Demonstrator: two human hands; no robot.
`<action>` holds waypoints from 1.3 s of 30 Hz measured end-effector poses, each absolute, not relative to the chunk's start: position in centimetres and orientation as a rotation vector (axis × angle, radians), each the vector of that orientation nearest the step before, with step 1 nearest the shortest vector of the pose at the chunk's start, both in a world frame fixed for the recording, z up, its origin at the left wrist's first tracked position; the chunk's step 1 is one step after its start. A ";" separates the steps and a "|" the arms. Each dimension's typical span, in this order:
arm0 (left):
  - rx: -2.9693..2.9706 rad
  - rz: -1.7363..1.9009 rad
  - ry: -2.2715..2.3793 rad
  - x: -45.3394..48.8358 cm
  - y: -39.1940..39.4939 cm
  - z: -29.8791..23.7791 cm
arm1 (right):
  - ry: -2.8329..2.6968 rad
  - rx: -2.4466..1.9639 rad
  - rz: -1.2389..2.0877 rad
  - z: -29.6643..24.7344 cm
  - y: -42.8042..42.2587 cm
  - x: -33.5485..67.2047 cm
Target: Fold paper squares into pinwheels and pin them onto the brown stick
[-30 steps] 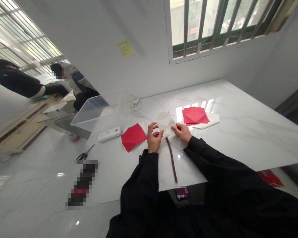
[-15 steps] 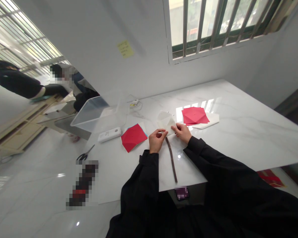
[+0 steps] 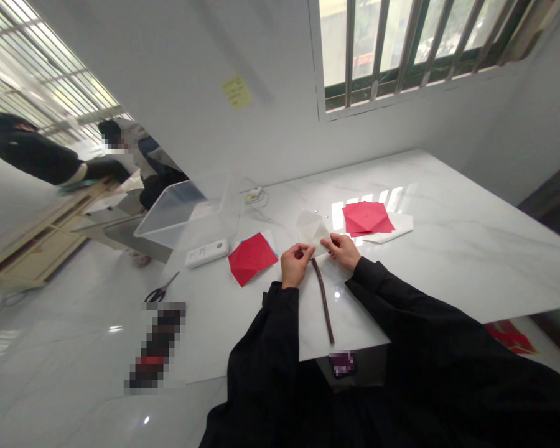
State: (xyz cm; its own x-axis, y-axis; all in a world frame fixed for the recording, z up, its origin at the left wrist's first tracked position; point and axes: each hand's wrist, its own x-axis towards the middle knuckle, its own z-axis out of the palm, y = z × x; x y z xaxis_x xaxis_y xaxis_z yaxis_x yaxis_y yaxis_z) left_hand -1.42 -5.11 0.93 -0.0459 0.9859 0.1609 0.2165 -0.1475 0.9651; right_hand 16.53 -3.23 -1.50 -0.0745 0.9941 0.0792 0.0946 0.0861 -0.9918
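Note:
A folded sheet of white paper (image 3: pixel 310 228) stands slightly raised above the white marble table (image 3: pixel 448 249), pinched between my left hand (image 3: pixel 296 264) and my right hand (image 3: pixel 343 251). The left fingers grip its lower left edge, and the right fingers hold its lower right side. Just below my hands lies a thin dark brown stick (image 3: pixel 323 300). To the left, a red paper square (image 3: pixel 252 258) with a blue edge rests on a white sheet. Beyond my right hand lies a red folded paper (image 3: pixel 366 218) on white paper (image 3: pixel 396 226).
A transparent plastic box (image 3: pixel 182 214) and a white power strip (image 3: pixel 206 253) stand at the table's left side. Black scissors (image 3: pixel 158 294) lie near the left edge. Two co-workers (image 3: pixel 121 155) are at the far left, beside a doorway.
My left hand has turned inward and moved right, from beside the white paper to pinching its lower edge. The right hand and the objects on the table stay put.

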 end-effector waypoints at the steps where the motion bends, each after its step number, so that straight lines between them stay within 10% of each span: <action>1: 1.443 1.271 1.337 -1.4 -5.1 0.9 | -1.374 -1.187 1.149 -1.5 -3.2 16.5; 39: 1.299 1.355 1.153 -0.7 -5.4 1.1 | -1.355 -1.087 1.250 -0.4 -3.8 16.7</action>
State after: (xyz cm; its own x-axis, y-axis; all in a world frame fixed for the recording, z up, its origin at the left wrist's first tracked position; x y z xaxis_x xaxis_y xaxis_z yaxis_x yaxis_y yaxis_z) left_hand -0.70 -5.38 1.12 -0.0374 0.9872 0.1550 -0.0053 -0.1553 0.9879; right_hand 16.70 -3.79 -0.39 -0.1422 0.9869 0.0767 0.0029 0.0780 -0.9970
